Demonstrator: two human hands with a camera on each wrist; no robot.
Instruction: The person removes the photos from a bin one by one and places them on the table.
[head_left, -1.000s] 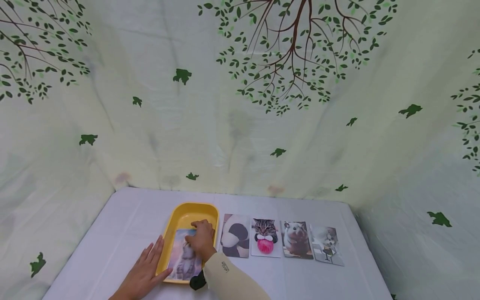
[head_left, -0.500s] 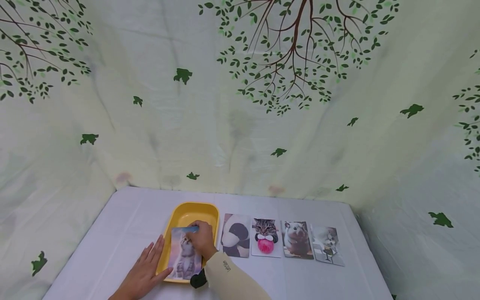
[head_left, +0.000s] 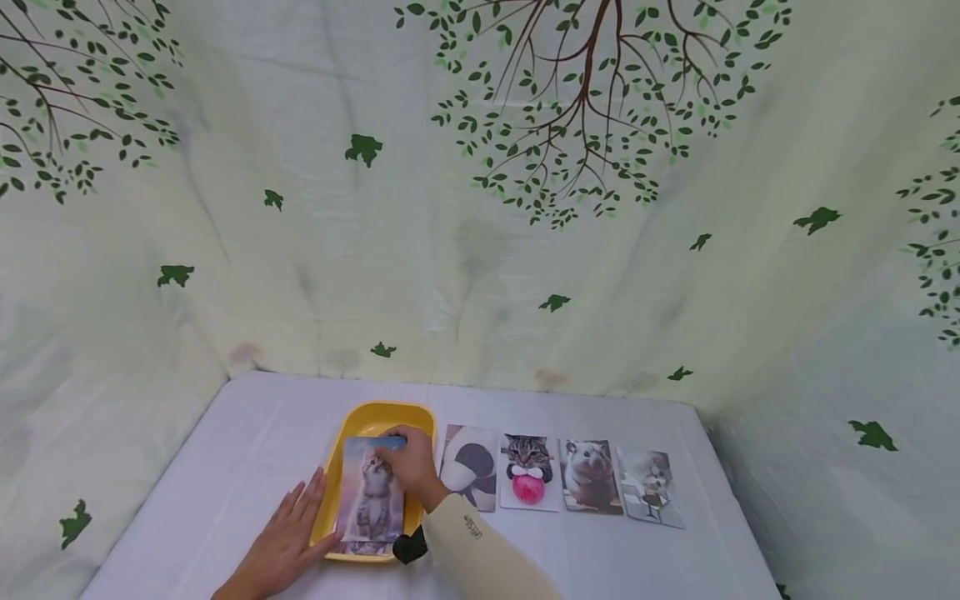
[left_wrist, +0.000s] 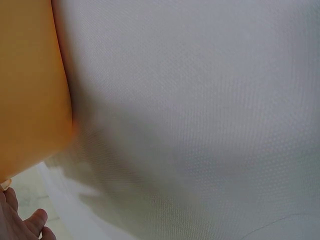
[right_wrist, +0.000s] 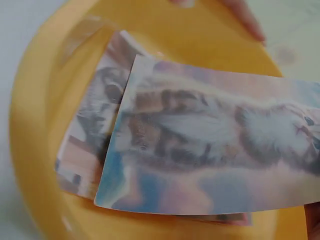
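Observation:
My right hand [head_left: 415, 463] pinches the upper right edge of a kitten picture card [head_left: 372, 500] with thumb and fingers. The card is raised inside a yellow tray [head_left: 392, 409]. Below it, in the right wrist view, lies another animal picture card [right_wrist: 92, 122], partly covered and set at an angle. Along the tray's left side rests my left hand [head_left: 281, 533], fingers straight and thumb over the near left corner. The tray's outer wall [left_wrist: 32, 90] fills the left part of the left wrist view.
To the tray's right, a row of picture cards lies on the white-covered table [head_left: 247, 433]: a black-and-white one [head_left: 467, 458], a cat with a pink ball [head_left: 528, 475], a hamster [head_left: 590, 479] and a pale animal [head_left: 651, 492]. A leaf-printed curtain [head_left: 465, 250] surrounds the table.
The right hand has taken hold of the kitten card and lifted it, shifting it slightly away from me, so part of the card underneath shows. The left hand has stayed at the tray.

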